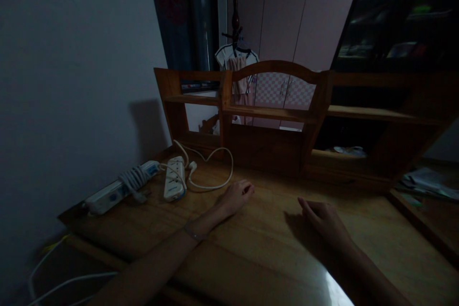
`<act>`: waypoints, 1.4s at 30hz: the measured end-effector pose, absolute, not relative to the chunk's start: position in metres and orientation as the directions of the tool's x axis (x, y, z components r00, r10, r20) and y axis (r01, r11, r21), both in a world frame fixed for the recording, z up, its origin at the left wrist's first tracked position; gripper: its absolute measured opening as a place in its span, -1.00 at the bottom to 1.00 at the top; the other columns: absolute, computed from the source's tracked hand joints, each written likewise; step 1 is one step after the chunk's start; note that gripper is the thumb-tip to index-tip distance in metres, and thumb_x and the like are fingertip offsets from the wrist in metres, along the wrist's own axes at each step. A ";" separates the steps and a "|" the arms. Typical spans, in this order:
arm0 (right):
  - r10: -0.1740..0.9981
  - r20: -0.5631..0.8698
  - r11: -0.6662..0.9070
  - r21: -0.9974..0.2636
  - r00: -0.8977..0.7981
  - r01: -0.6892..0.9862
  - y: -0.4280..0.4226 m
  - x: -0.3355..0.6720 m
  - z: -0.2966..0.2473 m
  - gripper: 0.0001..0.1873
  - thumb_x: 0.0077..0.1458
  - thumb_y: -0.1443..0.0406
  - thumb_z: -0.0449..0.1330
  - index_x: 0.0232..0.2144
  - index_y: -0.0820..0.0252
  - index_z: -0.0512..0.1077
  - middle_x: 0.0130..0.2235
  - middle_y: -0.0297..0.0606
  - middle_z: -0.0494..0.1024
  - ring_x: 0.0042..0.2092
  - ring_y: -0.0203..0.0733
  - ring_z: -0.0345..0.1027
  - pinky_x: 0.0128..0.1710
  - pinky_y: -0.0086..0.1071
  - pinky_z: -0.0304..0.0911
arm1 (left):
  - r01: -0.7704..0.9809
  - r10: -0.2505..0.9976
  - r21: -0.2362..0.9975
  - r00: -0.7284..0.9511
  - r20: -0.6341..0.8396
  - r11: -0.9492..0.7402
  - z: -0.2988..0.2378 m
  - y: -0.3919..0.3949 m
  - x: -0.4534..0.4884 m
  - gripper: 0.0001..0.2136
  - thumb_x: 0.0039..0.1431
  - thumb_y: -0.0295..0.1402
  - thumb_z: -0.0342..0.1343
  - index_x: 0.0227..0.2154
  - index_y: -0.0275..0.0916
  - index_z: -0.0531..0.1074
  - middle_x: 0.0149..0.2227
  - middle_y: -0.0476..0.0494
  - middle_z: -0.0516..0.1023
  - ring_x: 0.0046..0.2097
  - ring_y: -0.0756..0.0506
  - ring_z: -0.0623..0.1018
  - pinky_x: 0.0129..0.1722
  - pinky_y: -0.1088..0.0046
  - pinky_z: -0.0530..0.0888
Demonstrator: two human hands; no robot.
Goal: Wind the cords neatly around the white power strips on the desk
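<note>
My left hand rests on the wooden desk, its fingers loosely curled in and nothing visible in them. A thin bracelet circles that wrist. The nearest thing to it is the looped white cord of a white power strip, which lies to its left; hand and cord are apart. Over the right half of the desk, my right hand is curled with its thumb side up, casting a shadow on the wood. I see nothing in it, though its inner fingers are partly hidden.
A second, longer power strip lies by the wall, its grey cord bundled on it. A wooden shelf unit stands along the desk's back. Papers lie at far right. White cables hang at lower left. The room is dim.
</note>
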State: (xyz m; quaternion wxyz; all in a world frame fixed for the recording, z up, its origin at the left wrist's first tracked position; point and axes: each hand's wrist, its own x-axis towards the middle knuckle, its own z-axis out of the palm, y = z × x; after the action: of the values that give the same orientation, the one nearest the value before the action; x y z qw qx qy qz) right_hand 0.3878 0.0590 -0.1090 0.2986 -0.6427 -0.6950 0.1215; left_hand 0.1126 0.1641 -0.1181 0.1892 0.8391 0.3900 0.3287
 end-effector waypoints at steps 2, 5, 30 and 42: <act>0.966 0.257 0.147 -0.554 0.001 0.819 0.060 0.388 -0.110 -0.42 0.25 0.02 -0.11 -0.62 0.22 0.38 -0.61 -0.31 0.40 -0.54 -0.25 0.26 -0.50 -0.42 0.03 | 0.529 0.776 0.572 0.485 0.403 -0.627 -0.118 0.165 0.112 -0.74 0.27 -0.31 -0.10 -0.39 -0.24 0.46 -0.35 -0.08 0.50 -0.29 -0.04 0.46 -0.27 0.49 0.32; 0.966 0.260 0.154 -0.554 -0.006 0.818 0.060 0.389 -0.111 -0.41 0.25 0.01 -0.12 -0.63 0.22 0.38 -0.62 -0.31 0.40 -0.54 -0.25 0.27 -0.50 -0.42 0.04 | 0.527 0.772 0.568 0.492 0.403 -0.632 -0.117 0.165 0.112 -0.74 0.26 -0.31 -0.10 -0.40 -0.24 0.46 -0.36 -0.08 0.50 -0.30 -0.04 0.46 -0.28 0.49 0.32; 0.967 0.256 0.152 -0.539 -0.011 0.828 0.061 0.393 -0.108 -0.41 0.26 0.01 -0.13 -0.59 0.21 0.42 -0.60 -0.30 0.44 -0.52 -0.21 0.33 -0.49 -0.41 0.00 | 0.637 0.796 0.481 0.435 0.421 -0.602 -0.115 0.162 0.116 -0.76 0.26 -0.33 -0.09 -0.36 -0.20 0.47 -0.33 -0.06 0.52 -0.28 -0.02 0.49 -0.25 0.51 0.37; 0.940 0.340 0.193 -0.514 -0.008 0.836 0.063 0.399 -0.114 -0.40 0.26 0.01 -0.15 -0.66 0.21 0.32 -0.64 -0.32 0.35 -0.57 -0.28 0.23 -0.50 -0.41 -0.06 | 0.962 0.852 0.090 -0.272 0.447 0.260 -0.061 0.212 -0.027 -0.45 0.16 -0.06 -0.10 0.01 -0.47 0.28 0.01 -0.54 0.31 0.03 -0.40 0.30 -0.09 0.12 0.26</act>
State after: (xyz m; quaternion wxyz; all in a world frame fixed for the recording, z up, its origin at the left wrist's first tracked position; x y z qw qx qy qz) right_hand 0.3988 0.0628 -0.1140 0.3155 -0.6298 -0.7050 0.0830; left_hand -0.0273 0.2119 -0.0612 -0.1563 0.5829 0.7780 0.1747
